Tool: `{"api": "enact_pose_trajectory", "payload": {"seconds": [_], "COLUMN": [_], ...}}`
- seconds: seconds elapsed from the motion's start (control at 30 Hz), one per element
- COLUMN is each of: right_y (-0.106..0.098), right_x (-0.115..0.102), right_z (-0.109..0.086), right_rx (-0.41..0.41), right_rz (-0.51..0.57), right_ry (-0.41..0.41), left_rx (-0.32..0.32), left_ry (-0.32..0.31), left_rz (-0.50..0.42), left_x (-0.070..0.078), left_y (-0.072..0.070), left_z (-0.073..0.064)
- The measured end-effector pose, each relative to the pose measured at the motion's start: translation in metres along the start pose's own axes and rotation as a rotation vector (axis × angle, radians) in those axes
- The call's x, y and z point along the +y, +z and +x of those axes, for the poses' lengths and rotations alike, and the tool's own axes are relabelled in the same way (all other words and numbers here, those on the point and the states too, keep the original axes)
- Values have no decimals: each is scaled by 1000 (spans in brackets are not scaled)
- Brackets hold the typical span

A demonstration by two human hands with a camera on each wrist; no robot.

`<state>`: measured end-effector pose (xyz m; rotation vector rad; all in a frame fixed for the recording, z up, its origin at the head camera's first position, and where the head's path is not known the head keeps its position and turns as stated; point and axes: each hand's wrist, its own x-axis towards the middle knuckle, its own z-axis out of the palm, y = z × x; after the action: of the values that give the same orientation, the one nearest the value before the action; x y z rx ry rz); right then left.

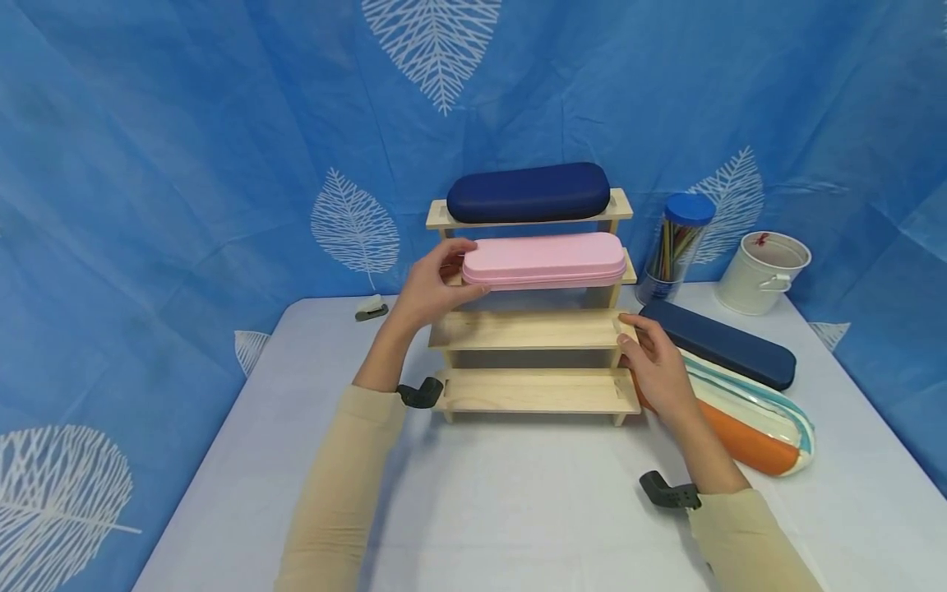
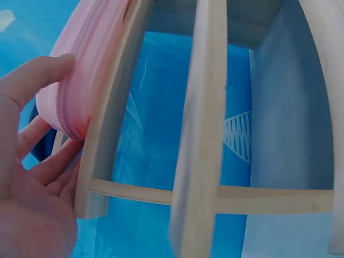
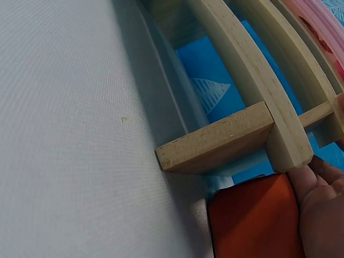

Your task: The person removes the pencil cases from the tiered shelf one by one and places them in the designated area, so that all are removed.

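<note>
A pink zip pencil case (image 1: 543, 259) lies on the second tier from the top of a wooden stepped rack (image 1: 528, 330). My left hand (image 1: 429, 284) grips its left end, thumb at the front and fingers behind; the left wrist view shows the zip (image 2: 60, 110) between them. My right hand (image 1: 658, 366) holds the right end of the tier below, its thumb on the near side. In the right wrist view, part of this hand is cut off by the frame. A dark blue case (image 1: 528, 193) sits on the top tier.
Beside the rack's right side lie a navy case (image 1: 721, 345) and an orange, white and teal pouch (image 1: 747, 427). Behind them stand a blue-lidded jar of pencils (image 1: 675, 247) and a white bucket (image 1: 762, 271). A small stapler-like item (image 1: 371, 308) lies back left.
</note>
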<state>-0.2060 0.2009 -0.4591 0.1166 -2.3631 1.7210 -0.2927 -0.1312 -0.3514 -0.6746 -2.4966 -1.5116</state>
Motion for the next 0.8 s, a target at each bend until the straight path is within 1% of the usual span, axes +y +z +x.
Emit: {"api": "enact_pose_trajectory", "payload": {"seconds": [0.2,0.27,0.33,0.43,0.53,0.57,0.63,0.8], "right_y": [0,-1,-1,-1,0,0,0,-1], "right_x": [0,-3,-11,-26,-36,-36,-31,-6], "right_z": [0,-1,-3,-8,-11,-11,-9,-1], "right_rx": [-2,-4,-5,-6,-4,-4,-4,1], "right_rz": [-17,-15,-12,-10,-17,-20,-17,-20], "right_ry": [-4,-4,-5,-9,-10,-11,-4,1], "left_rx": [51,55,56,60,84,95,116,156], "left_ry": [26,37,54,90,133,145,170,188], "left_rz": [-41,-44,-62,-94,-133,-140,-155,-187], "left_x": [-4,-4,-2,11,23,26,25,21], "left_y": [0,-1,-2,-4,-8,-8,-9,-8], "left_z": [-4,-6,-8,-15,-21,-23,-24,-28]}}
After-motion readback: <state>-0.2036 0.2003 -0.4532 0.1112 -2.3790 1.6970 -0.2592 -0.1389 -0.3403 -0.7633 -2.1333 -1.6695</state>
